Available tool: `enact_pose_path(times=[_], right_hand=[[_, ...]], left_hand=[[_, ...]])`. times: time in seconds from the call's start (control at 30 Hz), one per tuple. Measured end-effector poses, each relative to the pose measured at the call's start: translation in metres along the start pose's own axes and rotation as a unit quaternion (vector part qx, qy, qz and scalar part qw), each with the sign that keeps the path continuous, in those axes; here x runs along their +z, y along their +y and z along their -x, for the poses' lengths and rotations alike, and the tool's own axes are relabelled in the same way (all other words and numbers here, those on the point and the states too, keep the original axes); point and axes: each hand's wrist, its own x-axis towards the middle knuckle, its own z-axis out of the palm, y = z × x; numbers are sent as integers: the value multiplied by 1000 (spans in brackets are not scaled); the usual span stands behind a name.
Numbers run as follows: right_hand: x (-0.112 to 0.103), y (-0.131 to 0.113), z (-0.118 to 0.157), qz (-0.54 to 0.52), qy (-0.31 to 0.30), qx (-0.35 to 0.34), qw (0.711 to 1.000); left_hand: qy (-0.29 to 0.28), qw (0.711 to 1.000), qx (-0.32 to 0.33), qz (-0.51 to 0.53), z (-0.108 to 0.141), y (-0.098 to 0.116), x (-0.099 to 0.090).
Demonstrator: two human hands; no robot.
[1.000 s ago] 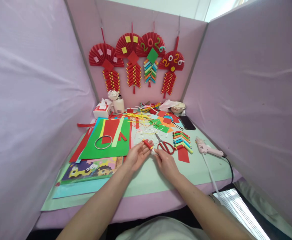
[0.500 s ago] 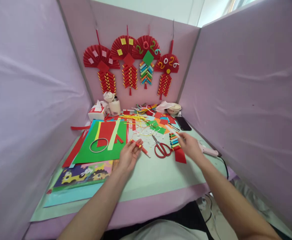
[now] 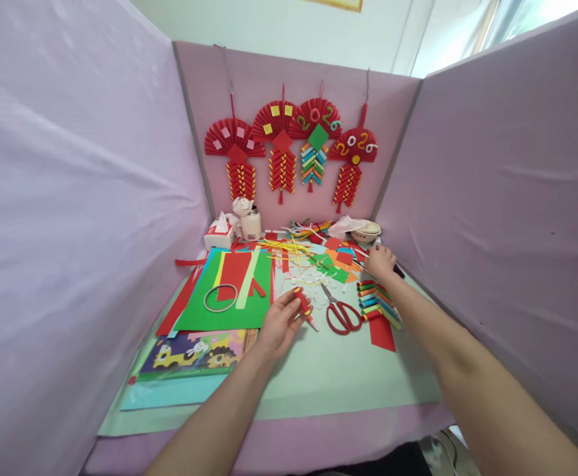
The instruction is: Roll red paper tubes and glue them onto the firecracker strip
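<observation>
My left hand (image 3: 285,320) is closed around a small red paper roll (image 3: 300,301) with yellow ends, and a red pencil-like stick with a pale tip points out of it toward the lower right. My right hand (image 3: 382,262) reaches to the back right of the table, near the black phone; its fingers are curled and what they hold, if anything, is hidden. Red-handled scissors (image 3: 341,316) lie between the hands. Right of them, colored paper rolls (image 3: 369,301) form a V-shaped stack over a red paper strip (image 3: 382,332).
Green sheets (image 3: 194,307) with a metal ring (image 3: 220,298) lie at left. Paper scraps (image 3: 335,268) and yellow strips spread behind. A tissue box (image 3: 220,233), a jar (image 3: 252,225) and bowls (image 3: 366,230) stand at the back. Fan ornaments (image 3: 283,125) hang on the partition.
My right hand has moved back and away from the paper rolls, and the white strip it held no longer shows in it. My left hand keeps its hold. The view has shifted.
</observation>
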Motion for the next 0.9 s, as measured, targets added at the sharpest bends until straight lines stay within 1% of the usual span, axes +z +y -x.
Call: enact_pose_path(times=[0.07, 0.1, 0.2, 0.23, 0.27, 0.3, 0.37, 0.43, 0.5, 0.57, 0.6, 0.67, 0.73, 0.83, 0.87, 0.9], right_hand=[[-3, -18, 14, -33, -19, -38, 999], [-4, -28, 26, -55, -40, -64, 996], [-4, -55, 77, -135, -121, -140, 973], [-3, -62, 96, -179, -151, -165, 958], [-1, -69, 115, -293, -202, -177, 917], [2, -73, 131, -387, -238, -170, 874], [10, -79, 154, -502, -269, -119, 814], [18, -81, 163, -576, -284, -51, 765], [22, -80, 164, -633, -301, 3, 713], [23, -76, 161, -673, -319, 33, 667], [23, -73, 160, -684, -324, 40, 652], [23, -69, 159, -693, -328, 44, 640], [25, -67, 159, -690, -326, 45, 645], [28, -66, 160, -674, -325, 41, 662], [27, -66, 161, -665, -321, 38, 673], [25, -66, 161, -652, -311, 33, 690]], left_hand=[[-21, 1000, -4, 19, 2, 1, 1], [-31, 999, -9, 32, 3, 1, 2], [-53, 996, -40, 62, 5, 2, 3], [-57, 995, -50, 65, 5, 2, 3], [-59, 994, -58, 64, 5, 1, 3], [-60, 994, -63, 62, 5, 0, 3], [-60, 995, -66, 52, 4, -2, 3], [-60, 995, -68, 37, 4, -5, 4], [-60, 995, -75, 18, 4, -7, 4], [-67, 994, -91, -2, 6, -7, 5], [-70, 992, -103, -8, 6, -8, 6], [-78, 989, -124, -15, 7, -7, 6], [-90, 986, -141, -24, 8, -7, 5], [-104, 982, -153, -45, 8, -6, 3], [-102, 982, -153, -48, 8, -6, 3], [-98, 982, -151, -50, 8, -6, 2]])
